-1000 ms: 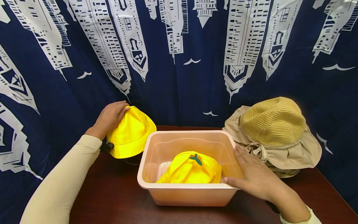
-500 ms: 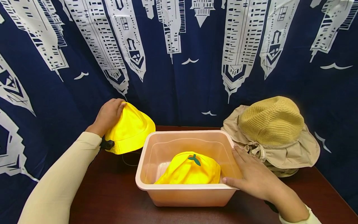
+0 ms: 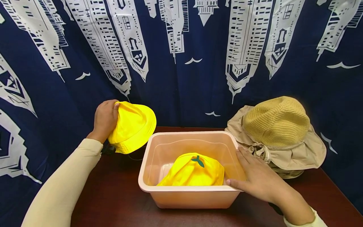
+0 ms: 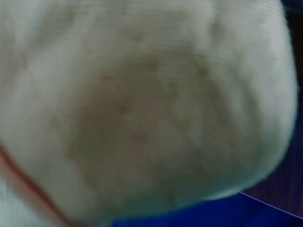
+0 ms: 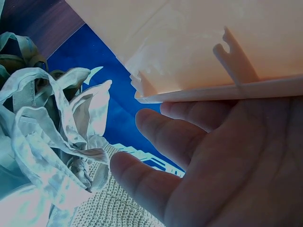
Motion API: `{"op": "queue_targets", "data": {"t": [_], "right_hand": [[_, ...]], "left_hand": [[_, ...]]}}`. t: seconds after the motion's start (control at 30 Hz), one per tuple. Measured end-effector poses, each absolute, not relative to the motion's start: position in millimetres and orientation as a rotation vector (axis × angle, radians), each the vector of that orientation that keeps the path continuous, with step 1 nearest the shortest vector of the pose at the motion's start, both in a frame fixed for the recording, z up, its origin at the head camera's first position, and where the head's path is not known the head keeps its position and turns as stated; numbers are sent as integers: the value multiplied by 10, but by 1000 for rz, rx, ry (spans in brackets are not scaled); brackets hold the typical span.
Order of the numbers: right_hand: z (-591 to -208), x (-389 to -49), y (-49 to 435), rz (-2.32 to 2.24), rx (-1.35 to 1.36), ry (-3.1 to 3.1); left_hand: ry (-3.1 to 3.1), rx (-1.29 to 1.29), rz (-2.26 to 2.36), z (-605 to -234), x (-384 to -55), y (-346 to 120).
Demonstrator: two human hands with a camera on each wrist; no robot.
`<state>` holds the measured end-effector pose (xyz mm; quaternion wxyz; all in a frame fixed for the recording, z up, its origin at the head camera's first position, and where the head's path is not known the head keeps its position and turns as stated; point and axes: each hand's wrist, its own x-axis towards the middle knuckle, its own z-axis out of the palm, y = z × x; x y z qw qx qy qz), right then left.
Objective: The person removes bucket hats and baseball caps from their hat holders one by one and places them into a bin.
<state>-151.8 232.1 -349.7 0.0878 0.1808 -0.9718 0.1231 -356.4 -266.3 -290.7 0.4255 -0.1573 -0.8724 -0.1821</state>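
At the left, my left hand [image 3: 105, 120] grips the crown of a yellow bucket hat [image 3: 133, 126], fingers bunching its cloth. The hat is tilted, its brim turned toward the right and near the left rim of a pink plastic bin [image 3: 194, 198]. A blurred pale surface fills most of the left wrist view. Inside the bin lies another yellow hat [image 3: 195, 171] with a green sprout-shaped patch. My right hand [image 3: 259, 176] rests along the bin's right rim, fingers extended. In the right wrist view, those fingers lie along the outside of the bin wall [image 5: 189, 56].
A mustard knit hat with a wide beige brim [image 3: 279, 129] sits at the right on other brownish headwear, its tie hanging near my right fingers. Behind the brown table [image 3: 113, 201] hangs a navy cloth [image 3: 181, 94] with white building prints. A thin dark wire curves below the held hat.
My left hand has moved slightly left and up, raising the yellow hat and tilting it so its brim swings toward the right. My right hand and the bin have stayed put.
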Motion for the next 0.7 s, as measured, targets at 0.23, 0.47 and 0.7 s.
{"op": "queue_targets", "data": {"t": [0.23, 0.47, 0.7], "right_hand": [[-3510, -1521, 2341, 398, 530, -2885], [-3519, -1487, 2324, 399, 524, -2898], [-3507, -1478, 2338, 392, 506, -2897]], "left_hand": [[-2170, -408, -385, -3000, -3605, -2647], [-2199, -417, -449, -3052, -3599, -2603], [-2453, -459, -558, -2945, -3638, -2510]]}}
